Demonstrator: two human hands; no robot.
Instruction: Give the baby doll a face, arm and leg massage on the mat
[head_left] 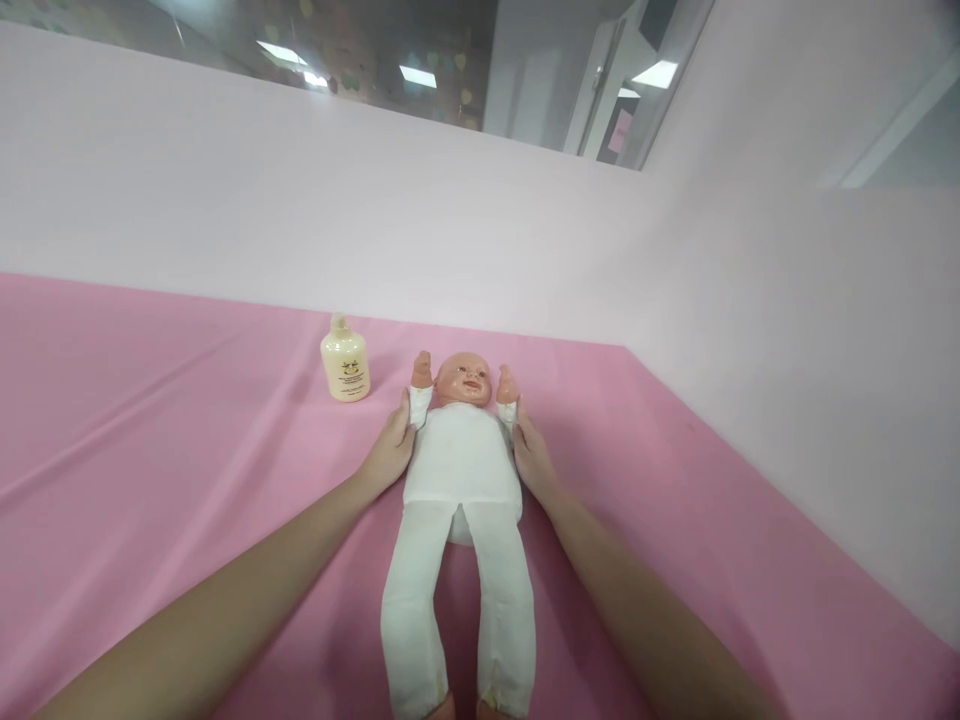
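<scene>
A baby doll (462, 455) with a white cloth body lies on its back, head away from me and both forearms raised beside its head. My left hand (391, 446) is closed round the doll's arm on the left, thumb pointing up along the white sleeve. On the other side my right hand (534, 452) grips the opposite arm in the same way. Some of my fingers are hidden behind the doll's arms. Its feet are cut off by the lower edge of the view.
A cream pump bottle (346, 366) stands to the left of the doll's head. Pink cloth (187, 420) covers the surface, with creases on the left. White walls (300, 200) rise behind and to the right, and a window (420, 60) reflects ceiling lights.
</scene>
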